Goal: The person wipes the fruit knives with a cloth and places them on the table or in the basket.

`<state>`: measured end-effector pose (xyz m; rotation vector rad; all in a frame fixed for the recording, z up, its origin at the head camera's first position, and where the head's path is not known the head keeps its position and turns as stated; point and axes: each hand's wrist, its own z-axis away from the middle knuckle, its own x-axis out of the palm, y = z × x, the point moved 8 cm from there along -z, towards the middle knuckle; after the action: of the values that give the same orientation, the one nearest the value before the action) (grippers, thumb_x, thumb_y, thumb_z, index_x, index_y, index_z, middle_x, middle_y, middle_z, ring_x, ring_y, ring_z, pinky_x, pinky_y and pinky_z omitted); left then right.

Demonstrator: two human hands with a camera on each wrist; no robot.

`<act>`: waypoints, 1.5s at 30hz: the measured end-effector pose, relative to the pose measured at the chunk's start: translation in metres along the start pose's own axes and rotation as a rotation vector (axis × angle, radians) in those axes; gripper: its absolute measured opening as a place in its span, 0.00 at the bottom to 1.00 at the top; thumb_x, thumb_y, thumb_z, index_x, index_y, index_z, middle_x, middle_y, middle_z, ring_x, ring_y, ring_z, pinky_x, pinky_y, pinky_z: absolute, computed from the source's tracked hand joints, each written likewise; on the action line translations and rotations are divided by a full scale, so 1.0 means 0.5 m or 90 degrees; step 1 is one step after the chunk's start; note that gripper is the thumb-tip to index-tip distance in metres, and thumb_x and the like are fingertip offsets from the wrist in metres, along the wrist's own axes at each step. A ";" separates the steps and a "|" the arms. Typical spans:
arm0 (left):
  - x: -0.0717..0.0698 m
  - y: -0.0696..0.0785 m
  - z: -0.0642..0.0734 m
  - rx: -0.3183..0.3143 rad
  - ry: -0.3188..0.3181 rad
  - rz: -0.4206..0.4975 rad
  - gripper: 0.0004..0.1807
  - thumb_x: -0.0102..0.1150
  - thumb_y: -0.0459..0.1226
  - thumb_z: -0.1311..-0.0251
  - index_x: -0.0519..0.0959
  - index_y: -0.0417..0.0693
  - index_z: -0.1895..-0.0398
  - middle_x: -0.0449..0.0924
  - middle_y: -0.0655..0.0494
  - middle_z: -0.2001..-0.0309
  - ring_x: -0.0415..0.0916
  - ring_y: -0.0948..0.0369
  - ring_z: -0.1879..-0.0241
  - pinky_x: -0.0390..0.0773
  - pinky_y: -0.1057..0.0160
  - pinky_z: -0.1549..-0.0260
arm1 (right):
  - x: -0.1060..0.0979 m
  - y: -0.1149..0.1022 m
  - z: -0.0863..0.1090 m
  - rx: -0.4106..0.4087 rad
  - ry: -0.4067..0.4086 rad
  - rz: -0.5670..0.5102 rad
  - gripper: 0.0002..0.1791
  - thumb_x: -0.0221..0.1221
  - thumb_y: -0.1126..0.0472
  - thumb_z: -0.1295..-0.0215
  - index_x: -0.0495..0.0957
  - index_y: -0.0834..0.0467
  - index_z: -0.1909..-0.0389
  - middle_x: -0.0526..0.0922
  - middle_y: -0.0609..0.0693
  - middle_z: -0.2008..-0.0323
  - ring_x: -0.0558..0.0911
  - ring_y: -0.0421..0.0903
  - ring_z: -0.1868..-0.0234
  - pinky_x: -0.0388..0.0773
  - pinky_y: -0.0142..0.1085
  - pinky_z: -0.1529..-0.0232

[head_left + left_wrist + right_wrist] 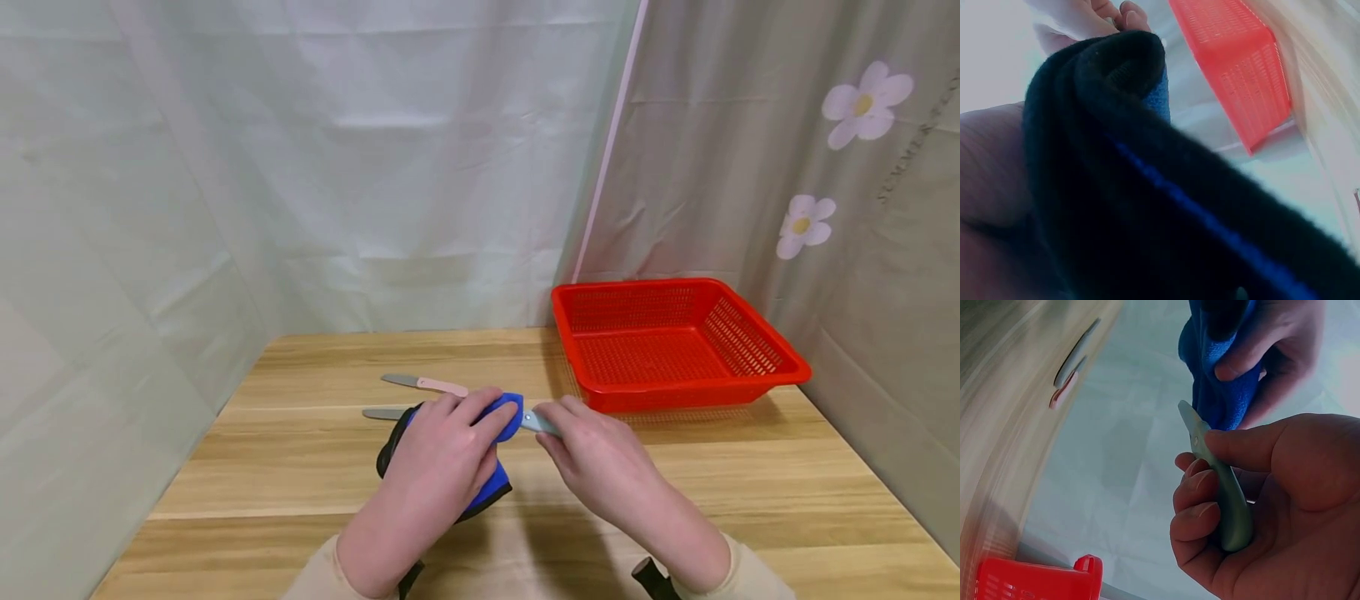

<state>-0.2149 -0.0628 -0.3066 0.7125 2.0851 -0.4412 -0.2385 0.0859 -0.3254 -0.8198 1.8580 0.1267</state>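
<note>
My left hand (448, 446) grips a folded blue cloth (491, 490) with black edging, bunched around the blade end of a small knife. Curled around the pale blue-green handle of that knife (1233, 509) are the fingers of my right hand (606, 454), thumb along its side. Most of the blade is hidden by the cloth; a short piece near the handle shows in the right wrist view. In the left wrist view the dark side of the cloth (1210, 181) fills much of the picture. Beyond my hands, a pink-handled knife (442, 386) lies on the table.
Nearer than the pink knife, another knife blade (382, 413) pokes out left of my left hand, its rest covered in the head view. A red slotted plastic basket (693, 390) stands at the table's back right. Pale curtains (450, 167) hang behind the wooden table (300, 475).
</note>
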 end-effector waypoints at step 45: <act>-0.008 -0.118 0.017 -0.126 -0.034 -0.040 0.26 0.78 0.37 0.35 0.87 0.47 0.33 0.86 0.46 0.38 0.86 0.44 0.53 0.87 0.43 0.51 | -0.017 0.014 0.002 0.013 0.035 -0.009 0.12 0.75 0.63 0.29 0.88 0.54 0.47 0.77 0.41 0.63 0.71 0.35 0.73 0.70 0.31 0.77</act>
<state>-0.2451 -0.1144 -0.3050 0.5146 2.0698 -0.2797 -0.2401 0.0956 -0.3207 -0.8303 1.9023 0.0770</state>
